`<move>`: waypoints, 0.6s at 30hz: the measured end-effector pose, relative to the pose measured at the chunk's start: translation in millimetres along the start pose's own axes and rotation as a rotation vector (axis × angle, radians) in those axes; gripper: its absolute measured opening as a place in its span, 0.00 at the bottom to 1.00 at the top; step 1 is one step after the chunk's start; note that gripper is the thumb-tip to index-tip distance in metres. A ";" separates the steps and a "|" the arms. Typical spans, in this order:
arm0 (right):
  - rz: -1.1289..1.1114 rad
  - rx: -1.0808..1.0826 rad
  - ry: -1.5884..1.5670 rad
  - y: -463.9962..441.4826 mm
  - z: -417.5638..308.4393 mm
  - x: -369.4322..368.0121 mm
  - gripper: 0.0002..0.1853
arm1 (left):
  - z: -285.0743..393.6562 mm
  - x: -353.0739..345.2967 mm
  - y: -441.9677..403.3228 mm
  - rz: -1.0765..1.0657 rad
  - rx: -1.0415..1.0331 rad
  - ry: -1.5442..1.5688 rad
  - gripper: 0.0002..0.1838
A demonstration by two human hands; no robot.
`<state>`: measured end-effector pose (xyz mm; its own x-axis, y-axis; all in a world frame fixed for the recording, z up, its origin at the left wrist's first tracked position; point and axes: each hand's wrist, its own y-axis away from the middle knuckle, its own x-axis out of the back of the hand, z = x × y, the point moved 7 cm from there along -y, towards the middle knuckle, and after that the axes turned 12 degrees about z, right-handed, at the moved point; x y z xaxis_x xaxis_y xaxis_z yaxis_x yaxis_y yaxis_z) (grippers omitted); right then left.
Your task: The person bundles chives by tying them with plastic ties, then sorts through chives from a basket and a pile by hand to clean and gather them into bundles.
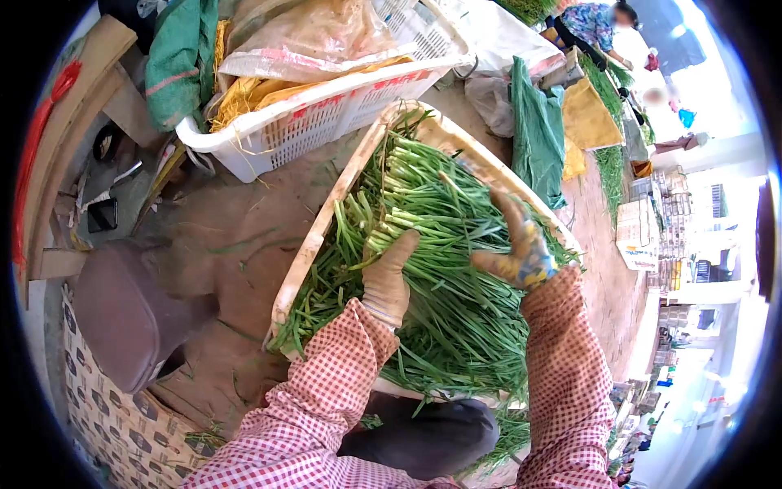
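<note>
A pale crate (318,232) full of long green stalks (456,269) with whitish ends stands in front of me. My left hand (387,281), in a beige glove, rests on the stalks near their pale ends; its fingers point up and partly press together, and whether it grips any is hidden. To the right, my right hand (519,244), in a glove with a blue and yellow patch, is over the leafy part with thumb and fingers spread and nothing held between them.
A white basket (326,122) with sacks lies beyond the crate. Green (533,134) and yellow (592,114) sacks lie at the upper right, near another person (588,28). A brown stool-like object (122,314) is at the left.
</note>
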<state>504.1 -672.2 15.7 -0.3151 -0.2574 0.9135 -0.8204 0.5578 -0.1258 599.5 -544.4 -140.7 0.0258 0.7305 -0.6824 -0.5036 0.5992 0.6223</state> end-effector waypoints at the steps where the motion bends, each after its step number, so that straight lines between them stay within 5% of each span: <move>1: -0.014 -0.031 0.019 -6.4 0.3 3.0 0.48 | -0.8 1.1 -0.1 0.002 0.005 0.008 0.24; 3: 0.002 -0.026 0.044 -21.4 -3.2 0.2 0.38 | -1.2 2.7 -0.5 -0.002 -0.002 -0.063 0.25; 8: 0.151 0.162 -0.058 -61.2 -37.9 -42.1 0.36 | 20.3 -14.9 16.0 -0.116 -0.140 -0.023 0.24; 10: -0.032 0.033 -0.193 -67.6 -43.2 -64.1 0.35 | 24.0 -18.8 17.9 -0.179 -0.183 -0.024 0.25; 12: -0.145 0.132 -0.175 -63.6 -58.5 -70.5 0.40 | 22.8 -17.1 17.5 -0.230 -0.197 -0.013 0.28; 15: -0.267 0.153 -0.155 -44.4 -66.6 -66.2 0.49 | -18.7 -0.3 -5.2 -0.240 0.117 0.157 0.41; 18: -0.221 0.220 -0.050 -25.1 -89.5 -49.1 0.53 | 1.3 -23.5 18.3 -0.345 0.068 0.307 0.36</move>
<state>582.8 -603.0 8.7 -0.1361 -0.3948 0.9086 -0.9535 0.3012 -0.0119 590.8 -550.2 -112.8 -0.0804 0.3601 -0.9295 -0.4530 0.8174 0.3558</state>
